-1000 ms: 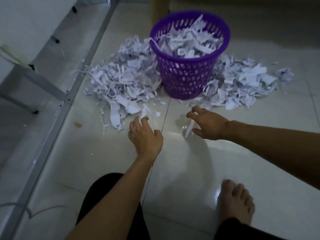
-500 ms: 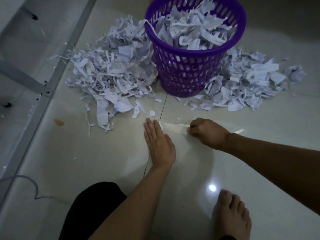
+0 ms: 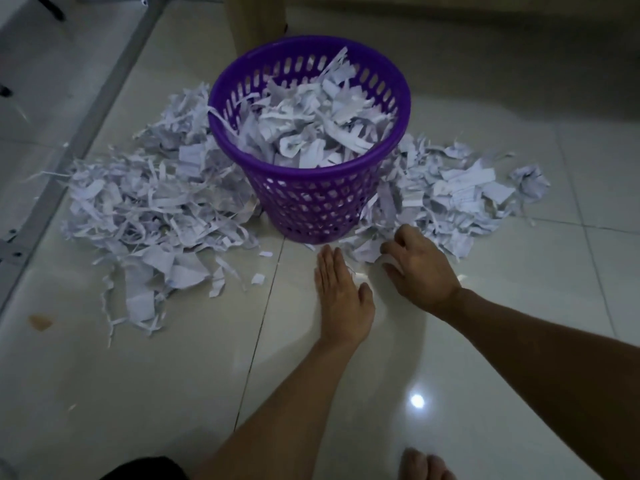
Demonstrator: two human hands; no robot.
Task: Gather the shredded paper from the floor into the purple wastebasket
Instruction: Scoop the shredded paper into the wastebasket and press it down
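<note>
The purple wastebasket stands upright on the tiled floor, heaped with shredded paper. A big loose pile of shredded paper lies against its left side, and a second pile lies on its right. My left hand lies flat on the floor just in front of the basket, fingers straight and pointing at its base. My right hand sits at the near edge of the right pile, with its fingers curled over a few white scraps.
A grey metal frame rail runs along the left. A wooden leg stands behind the basket. A crumpled paper ball lies at the far right, a brown spot at the left. My bare foot is at the bottom.
Both hands slid forward toward the basket. My left hand went from curled to flat. My right hand moved from a single strip to the near edge of the right pile.
</note>
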